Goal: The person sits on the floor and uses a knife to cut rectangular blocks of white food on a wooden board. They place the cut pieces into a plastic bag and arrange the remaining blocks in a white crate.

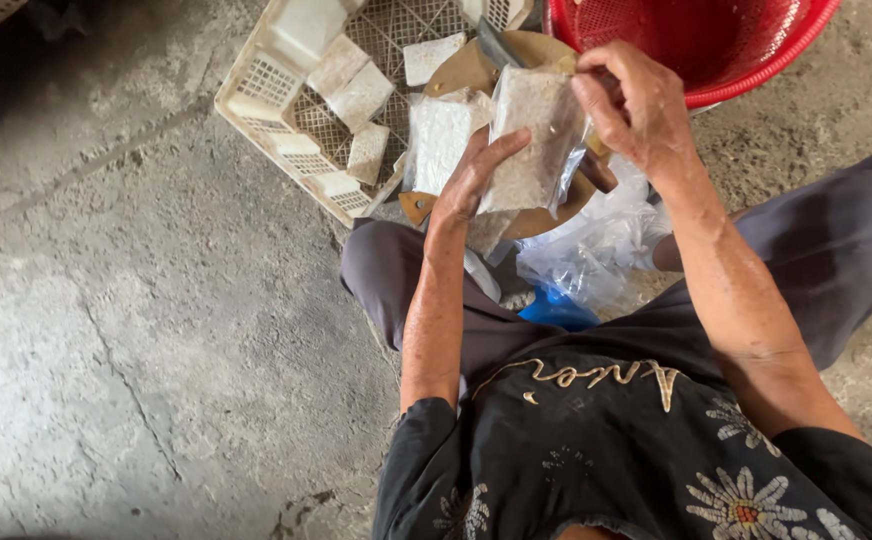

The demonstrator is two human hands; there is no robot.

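Two bare hands are in view, both on one item.

Item 1: a rectangular block of pale, speckled, pressed material in a clear plastic wrapper point(534, 135). I see it held upright above the knees, in front of a round brown wooden board point(476, 65). My left hand point(468, 180) is closed on its lower left edge, thumb across the front face. My right hand point(634, 100) is pinched shut on its top right corner, where the wrapper ends.

Item 2: a second white rectangular block point(438, 140), just behind and left of the held one, resting on the board. I cannot tell whether the two touch.

Item 3: a cream-coloured plastic lattice crate point(256, 85), upper left, lying on the floor. Several white rectangular blocks point(351, 85) lie loose in it, some overlapping.

Item 4: a red perforated plastic basket point(756, 45), top right, partly cut off by the frame, just beyond the right hand.

Item 5: a heap of crumpled clear plastic bags point(601, 245) between the knees, with a blue plastic object point(556, 310) partly hidden beneath it.

Item 6: a dark blade-like piece point(496, 45) lying on the far side of the board; too little shows to name it.

Item 7: a rough grey concrete floor point(136, 320), cracked, under everything.
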